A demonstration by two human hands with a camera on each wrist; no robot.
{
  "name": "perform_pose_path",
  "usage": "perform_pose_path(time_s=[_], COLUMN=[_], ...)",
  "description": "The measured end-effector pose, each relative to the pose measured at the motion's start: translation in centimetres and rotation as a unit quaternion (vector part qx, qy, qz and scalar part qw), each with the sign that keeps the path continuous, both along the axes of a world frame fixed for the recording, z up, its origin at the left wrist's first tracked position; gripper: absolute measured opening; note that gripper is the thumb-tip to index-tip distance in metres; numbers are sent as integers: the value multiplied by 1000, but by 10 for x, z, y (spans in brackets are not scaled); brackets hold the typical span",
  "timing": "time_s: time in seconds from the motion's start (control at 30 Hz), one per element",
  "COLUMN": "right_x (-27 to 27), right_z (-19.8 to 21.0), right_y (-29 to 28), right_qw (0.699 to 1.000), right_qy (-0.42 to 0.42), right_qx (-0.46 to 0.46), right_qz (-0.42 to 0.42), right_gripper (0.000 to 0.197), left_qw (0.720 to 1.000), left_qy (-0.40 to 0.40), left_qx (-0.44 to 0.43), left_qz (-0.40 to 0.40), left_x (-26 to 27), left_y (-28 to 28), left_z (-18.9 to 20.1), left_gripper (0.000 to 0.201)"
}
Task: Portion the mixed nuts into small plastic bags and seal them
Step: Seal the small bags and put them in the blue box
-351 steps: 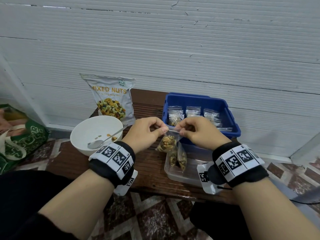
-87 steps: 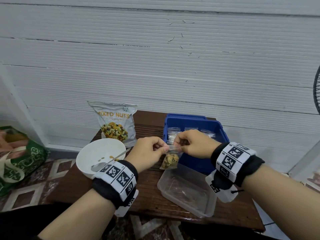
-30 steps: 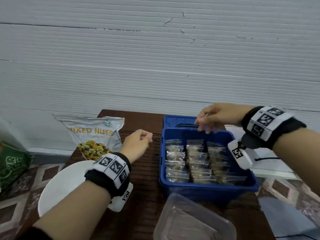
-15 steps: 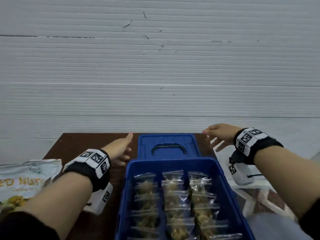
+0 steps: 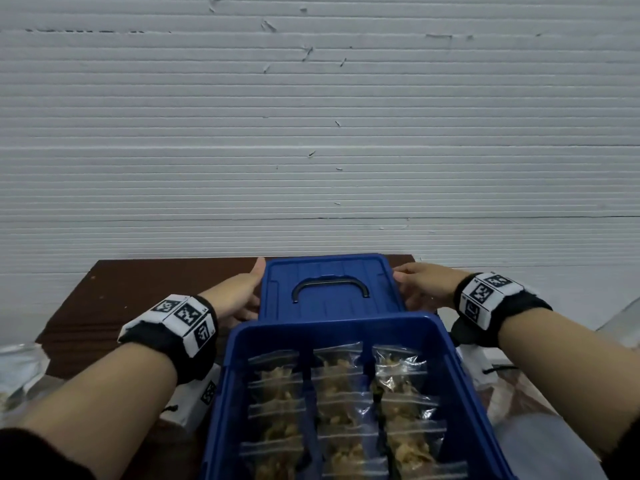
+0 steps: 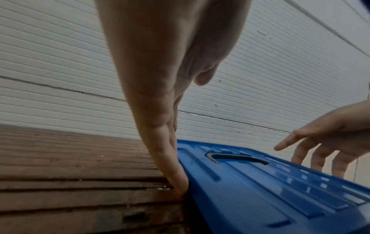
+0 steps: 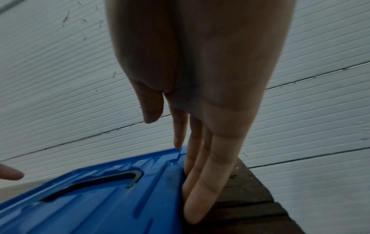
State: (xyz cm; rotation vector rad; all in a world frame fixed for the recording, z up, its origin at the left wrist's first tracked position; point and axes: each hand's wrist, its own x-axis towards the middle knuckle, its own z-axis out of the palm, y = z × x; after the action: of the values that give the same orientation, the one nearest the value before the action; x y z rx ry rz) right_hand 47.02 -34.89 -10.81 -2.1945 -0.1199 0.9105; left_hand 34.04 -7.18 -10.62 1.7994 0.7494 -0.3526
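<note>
Far left, at the frame edge, we see part of the mixed nuts pouch lying on the surface, a dark brown slatted top set against a white ribbed wall.

Left hand: fingers straight and together, pressed flat against the left edge of the blue lid. The left wrist view shows its fingertips down at the seam where lid edge meets surface. Not curled round anything, just touching. Tagged wristband on that wrist.

The lid lies flat near the surface's back edge, top side up, with a dark handle folded into its recess. It sits directly behind the blue bin, and the bin's rear rim overlaps the lid's near edge in the head view.

The bin holds the sealed small bags of nuts, laid in three rows running front to back, overlapping like shingles. All show closed zip strips.

Right hand: fingers extended and slightly spread, resting along the lid's right edge. The right wrist view shows fingertips reaching down past the lid's side to the surface. Whether they hook under the rim, we cannot tell. Matching tagged band on the right wrist.
</note>
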Motion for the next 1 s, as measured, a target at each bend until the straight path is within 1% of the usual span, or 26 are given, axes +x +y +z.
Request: perform_pose_path(time_s=[0.1, 0.23, 0.33, 0.4, 0.47, 0.57, 0.67, 0.73, 0.8, 1.0], right_x=[2, 1, -3, -7, -13, -28, -52, -72, -93, -155], right_z=[12, 45, 76, 94, 111, 131, 141, 141, 138, 116], right_y=[-2, -5, -8, -12, -16, -25, -35, -42, -48, -70], right_qw=[999, 995, 990, 985, 978, 972, 972, 973, 975, 981], right_qy=[-16, -61, -94, -133, -169, -199, -206, -205, -200, -184], right_qx=[28, 70, 98, 105, 112, 113, 106, 100, 94, 62], right_qz=[-7, -33, -38, -45, -54, -57, -47, -40, -31, -18], right_gripper=[40, 38, 44, 49, 51, 55, 57, 56, 57, 62], left_qw=[1000, 996, 991, 986, 980, 973, 972, 973, 973, 972], left_qy=[-22, -80, -131, -166, -196, -225, -226, -212, -196, -162], left_qx=[-6, -30, -34, -12, 20, 53, 66, 94, 122, 166], left_qz=[2, 19, 22, 19, 4, -14, -7, -10, -18, -47], left_x=[-1, -4, -6, -10, -16, -33, -57, -75, -93, -149], left_y=[0, -3, -7, -10, -13, -17, -21, -24, -27, -43], left_z=[10, 36, 61, 79, 96, 114, 119, 116, 111, 91], left_gripper=[63, 62, 44, 36, 39, 49, 56, 60, 60, 69])
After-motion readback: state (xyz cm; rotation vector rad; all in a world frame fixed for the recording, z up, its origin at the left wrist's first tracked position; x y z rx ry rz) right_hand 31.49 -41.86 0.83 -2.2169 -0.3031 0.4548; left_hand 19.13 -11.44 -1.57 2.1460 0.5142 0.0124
